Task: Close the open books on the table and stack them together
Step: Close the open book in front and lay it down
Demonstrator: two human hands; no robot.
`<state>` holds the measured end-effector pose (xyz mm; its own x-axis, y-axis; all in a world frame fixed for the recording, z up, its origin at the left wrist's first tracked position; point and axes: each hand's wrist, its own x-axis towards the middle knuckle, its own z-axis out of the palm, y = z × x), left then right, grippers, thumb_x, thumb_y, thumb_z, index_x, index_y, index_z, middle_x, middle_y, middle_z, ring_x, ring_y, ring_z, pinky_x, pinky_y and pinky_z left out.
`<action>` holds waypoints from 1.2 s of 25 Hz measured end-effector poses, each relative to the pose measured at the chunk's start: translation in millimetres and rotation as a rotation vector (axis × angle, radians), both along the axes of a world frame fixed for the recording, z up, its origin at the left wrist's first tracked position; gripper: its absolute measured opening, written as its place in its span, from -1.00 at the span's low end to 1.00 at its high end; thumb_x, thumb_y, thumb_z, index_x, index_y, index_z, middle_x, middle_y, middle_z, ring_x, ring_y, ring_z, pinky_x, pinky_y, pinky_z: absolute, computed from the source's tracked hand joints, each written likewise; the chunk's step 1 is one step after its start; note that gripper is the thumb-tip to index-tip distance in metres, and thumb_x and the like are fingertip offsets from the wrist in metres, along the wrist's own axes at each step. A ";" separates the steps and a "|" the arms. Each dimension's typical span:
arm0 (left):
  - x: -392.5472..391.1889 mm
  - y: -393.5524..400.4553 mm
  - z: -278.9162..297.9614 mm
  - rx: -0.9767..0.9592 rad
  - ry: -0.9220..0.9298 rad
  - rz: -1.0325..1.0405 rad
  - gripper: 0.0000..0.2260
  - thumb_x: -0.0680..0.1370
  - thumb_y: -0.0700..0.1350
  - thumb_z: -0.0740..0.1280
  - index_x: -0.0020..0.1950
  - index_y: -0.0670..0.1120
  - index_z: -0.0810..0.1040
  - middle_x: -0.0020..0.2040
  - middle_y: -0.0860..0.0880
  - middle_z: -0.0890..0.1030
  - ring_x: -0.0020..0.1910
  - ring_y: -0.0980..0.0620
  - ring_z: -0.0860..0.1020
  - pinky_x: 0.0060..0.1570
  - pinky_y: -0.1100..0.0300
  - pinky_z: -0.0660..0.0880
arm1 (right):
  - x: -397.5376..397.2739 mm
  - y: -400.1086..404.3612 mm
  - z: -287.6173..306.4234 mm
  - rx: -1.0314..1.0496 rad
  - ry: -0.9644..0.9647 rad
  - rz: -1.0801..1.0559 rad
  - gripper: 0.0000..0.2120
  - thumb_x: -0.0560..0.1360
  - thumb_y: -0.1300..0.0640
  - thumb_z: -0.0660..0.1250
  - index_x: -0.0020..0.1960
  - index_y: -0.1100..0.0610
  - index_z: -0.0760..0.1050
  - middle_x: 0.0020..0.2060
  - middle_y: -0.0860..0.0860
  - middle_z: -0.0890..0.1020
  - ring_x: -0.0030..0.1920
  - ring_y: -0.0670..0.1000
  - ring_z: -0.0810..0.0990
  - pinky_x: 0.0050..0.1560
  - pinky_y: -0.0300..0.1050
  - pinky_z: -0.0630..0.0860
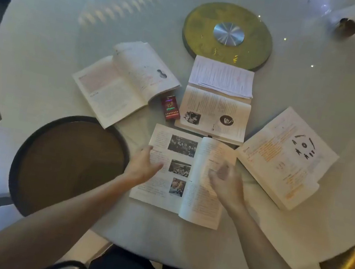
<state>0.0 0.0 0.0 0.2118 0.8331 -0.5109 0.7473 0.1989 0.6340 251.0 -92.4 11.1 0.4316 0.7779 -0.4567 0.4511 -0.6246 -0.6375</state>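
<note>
Several open books lie on the round white table (50, 21). The nearest book (179, 174) shows photographs on its left page. My left hand (143, 166) rests with spread fingers on that left page's outer edge. Over the right page my right hand (225, 181) hovers, blurred, fingers loosely curled, with nothing in it. Another open book (214, 114) lies just behind, with loose printed sheets (223, 76) on its far half. A third open book (124, 81) sits at the left, one side bulging upward. A fourth open book (284, 158), marked in orange, lies at the right.
A small red box (170, 107) stands between the left and middle books. A gold disc with a silver hub (228, 33) sits at the table's centre. A round dark-rimmed brown tray (69, 163) lies at the near left. A small dark object (348, 27) is far right.
</note>
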 end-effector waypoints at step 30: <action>-35.0 14.0 -9.3 -0.465 -0.374 0.181 -0.78 0.59 -0.14 0.42 0.21 -0.15 0.65 0.00 -0.16 0.75 -0.09 -0.09 0.76 -0.07 -0.07 0.70 | -60.5 -13.1 -30.1 -0.188 0.147 -0.251 -0.83 0.53 0.11 0.43 -0.06 0.18 0.49 -0.22 0.01 0.54 -0.16 0.05 0.51 -0.19 -0.05 0.40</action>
<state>-35.0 14.0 -9.3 0.3228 0.5811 -0.7471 0.4195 0.6198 0.6633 190.5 -105.6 -19.0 0.5180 0.5517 -0.6537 0.1801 -0.8174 -0.5472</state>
